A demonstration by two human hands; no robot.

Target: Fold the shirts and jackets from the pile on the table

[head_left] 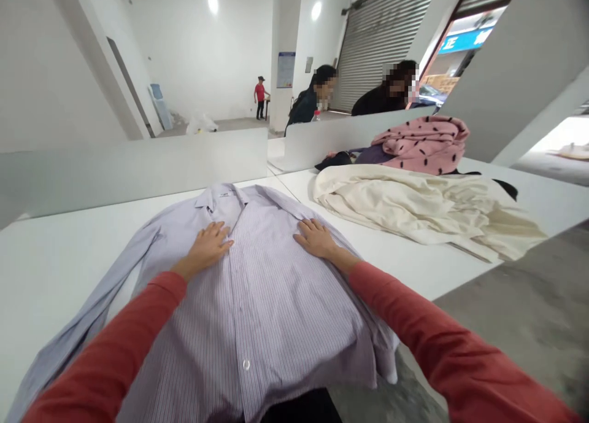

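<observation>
A lavender striped button-up shirt (276, 300) lies front side up on the white table (41, 257), its collar pointing away from me. Its lower hem hangs over the near table edge. My left hand (209, 248) rests flat on the chest beside the button placket, fingers stretched out. On the other side of the chest, near the shoulder and sleeve, my right hand (317, 239) also lies flat with its fingers spread. Both hands press on the cloth without gripping it. One sleeve trails toward the lower left; the other runs down along the right side of the shirt.
To the right lies a crumpled cream garment (414, 205), with a pink black-spotted cloth (427, 140) heaped behind it. A low frosted partition (138, 168) borders the table's far side. Two people sit beyond it, and another person in red (260, 94) stands far back.
</observation>
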